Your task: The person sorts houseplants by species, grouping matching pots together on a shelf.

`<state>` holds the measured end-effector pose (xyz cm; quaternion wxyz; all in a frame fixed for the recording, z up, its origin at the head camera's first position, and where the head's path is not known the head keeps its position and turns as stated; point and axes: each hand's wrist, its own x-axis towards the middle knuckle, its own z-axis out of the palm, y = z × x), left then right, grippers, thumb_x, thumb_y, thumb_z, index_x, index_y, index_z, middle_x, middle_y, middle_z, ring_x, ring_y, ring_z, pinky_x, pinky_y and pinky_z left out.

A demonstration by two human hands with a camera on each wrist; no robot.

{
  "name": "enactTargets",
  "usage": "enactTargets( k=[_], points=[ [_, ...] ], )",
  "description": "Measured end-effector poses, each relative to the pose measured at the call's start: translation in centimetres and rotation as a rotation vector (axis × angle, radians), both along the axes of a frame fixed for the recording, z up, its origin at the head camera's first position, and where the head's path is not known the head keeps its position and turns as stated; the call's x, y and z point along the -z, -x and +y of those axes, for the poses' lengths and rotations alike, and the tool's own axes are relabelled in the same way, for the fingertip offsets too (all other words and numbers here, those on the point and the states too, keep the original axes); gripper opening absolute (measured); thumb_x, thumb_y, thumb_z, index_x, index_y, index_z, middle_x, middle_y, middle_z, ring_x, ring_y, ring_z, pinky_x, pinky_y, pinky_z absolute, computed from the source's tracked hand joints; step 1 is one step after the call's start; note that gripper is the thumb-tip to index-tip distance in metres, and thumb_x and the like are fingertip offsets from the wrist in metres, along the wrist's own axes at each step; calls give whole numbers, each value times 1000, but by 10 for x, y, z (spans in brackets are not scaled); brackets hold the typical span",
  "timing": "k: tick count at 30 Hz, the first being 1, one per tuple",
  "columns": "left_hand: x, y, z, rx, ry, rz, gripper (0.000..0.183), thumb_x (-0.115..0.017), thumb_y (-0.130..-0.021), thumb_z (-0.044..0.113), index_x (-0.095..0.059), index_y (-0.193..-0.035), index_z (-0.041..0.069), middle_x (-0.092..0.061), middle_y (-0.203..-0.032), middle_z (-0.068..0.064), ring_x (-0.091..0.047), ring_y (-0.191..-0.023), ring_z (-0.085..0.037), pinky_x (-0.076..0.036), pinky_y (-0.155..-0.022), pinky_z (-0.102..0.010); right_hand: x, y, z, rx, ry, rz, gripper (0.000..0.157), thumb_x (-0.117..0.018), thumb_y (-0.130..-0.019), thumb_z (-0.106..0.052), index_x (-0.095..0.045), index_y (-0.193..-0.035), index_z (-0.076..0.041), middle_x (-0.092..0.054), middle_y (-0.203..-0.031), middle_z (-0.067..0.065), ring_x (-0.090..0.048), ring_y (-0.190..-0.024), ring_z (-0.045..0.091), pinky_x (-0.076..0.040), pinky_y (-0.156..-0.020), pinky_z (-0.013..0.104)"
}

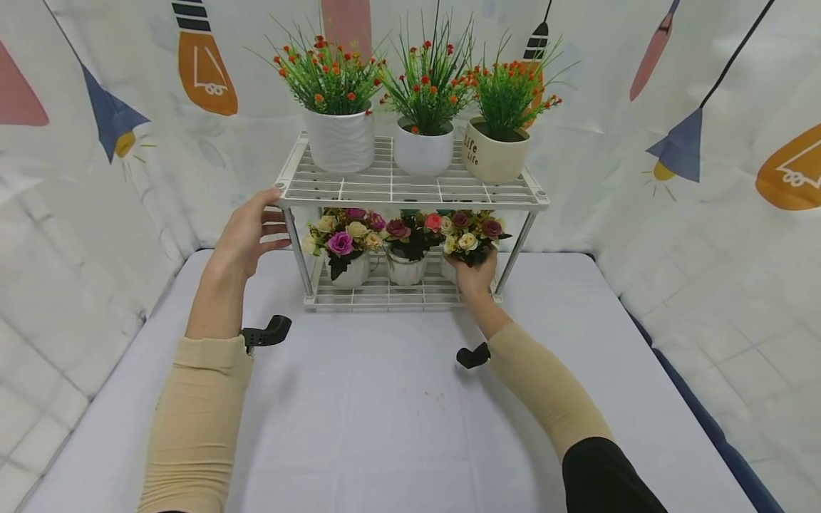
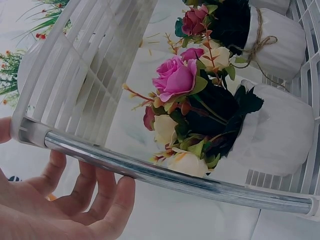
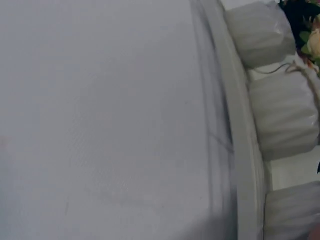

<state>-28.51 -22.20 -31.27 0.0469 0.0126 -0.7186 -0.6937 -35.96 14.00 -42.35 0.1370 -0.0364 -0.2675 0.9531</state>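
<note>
A white two-tier wire rack [image 1: 385, 191] with metal posts stands on the table. My left hand [image 1: 246, 231] is at its upper left corner; in the left wrist view its loosely bent fingers [image 2: 117, 200] touch the outside of the metal post [image 2: 150, 172]. My right hand [image 1: 474, 274] grips the right-hand potted artificial flowers [image 1: 473, 231] on the lower shelf, just under the blooms. The hand mostly hides that white pot [image 3: 295, 210]. Beside it on the same shelf are a middle flower pot [image 1: 406, 269] and a left flower pot [image 1: 351, 273].
Along the top shelf stand three pots of red-flowered grass: a white ribbed pot [image 1: 340, 142], a smaller white pot [image 1: 423, 149] and a cream pot [image 1: 494, 153]. A white cloth covers the table [image 1: 385, 413]. Patterned curtains [image 1: 641, 214] hang behind and at the sides.
</note>
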Motion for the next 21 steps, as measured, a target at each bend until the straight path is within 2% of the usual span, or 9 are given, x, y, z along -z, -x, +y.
enactTargets(
  k=[1,3,5,6,9,14,17,19,21],
  points=[
    [0,0,0,1,4,2,56,-49,-102,62,-56,-132,15,-51,-120,-8,-54,-109,-23,-45,-100,-49,4,1,2,30,-181,-19,66,-60,-102,2,-27,-159,-10,-30,-163,12,-26,-151,28,-25,-118,61],
    [-1,0,0,0,11,6,57,-48,-102,62,-56,-132,15,-51,-120,-8,-54,-109,-22,-45,-100,-49,10,2,5,82,-554,-45,76,-73,-95,-4,-29,-157,-6,-35,-160,14,-30,-149,28,-27,-120,50],
    [-1,0,0,-5,19,12,57,-48,-102,63,-56,-132,15,-51,-120,-8,-54,-109,-22,-45,-100,-49,16,1,10,181,-965,-111,91,-87,-83,-6,-30,-154,-2,-41,-156,15,-38,-145,27,-33,-118,39],
    [0,0,0,-9,22,16,58,-47,-102,63,-56,-132,14,-52,-120,-8,-54,-109,-22,-45,-99,-49,18,0,13,211,-1116,-141,97,-91,-78,-9,-31,-153,-1,-43,-154,16,-40,-144,27,-32,-118,35],
    [3,0,0,-12,25,31,58,-46,-103,63,-55,-133,15,-51,-120,-6,-53,-109,-22,-45,-99,-48,19,-9,19,168,-1255,-192,101,-91,-79,-15,-26,-155,0,-40,-155,20,-38,-145,32,-30,-119,38],
    [17,-1,-5,33,69,83,60,-36,-104,65,-49,-132,14,-47,-123,-5,-51,-110,-22,-46,-97,-44,10,-42,32,-70,-1324,-299,106,-84,-89,-27,-10,-160,0,-25,-162,25,-27,-149,39,-31,-119,46],
    [29,-6,-11,46,87,125,60,-30,-106,63,-46,-131,11,-46,-123,-7,-51,-110,-22,-47,-95,-39,-1,-66,45,-232,-1353,-297,91,-77,-95,-31,-20,-158,0,-32,-158,23,-32,-146,38,-35,-115,50],
    [37,-9,-16,41,116,143,60,-27,-108,60,-46,-131,8,-47,-124,-9,-51,-110,-21,-48,-93,-35,-7,-79,58,-335,-1409,-255,75,-72,-98,-31,-33,-153,3,-41,-151,23,-40,-140,38,-40,-111,52],
    [46,-11,-22,36,184,148,63,-23,-110,57,-45,-134,2,-48,-126,-13,-52,-111,-23,-49,-93,-33,-12,-89,74,-446,-1500,-199,61,-67,-102,-31,-44,-146,4,-51,-143,22,-50,-132,37,-45,-106,54]
  ],
)
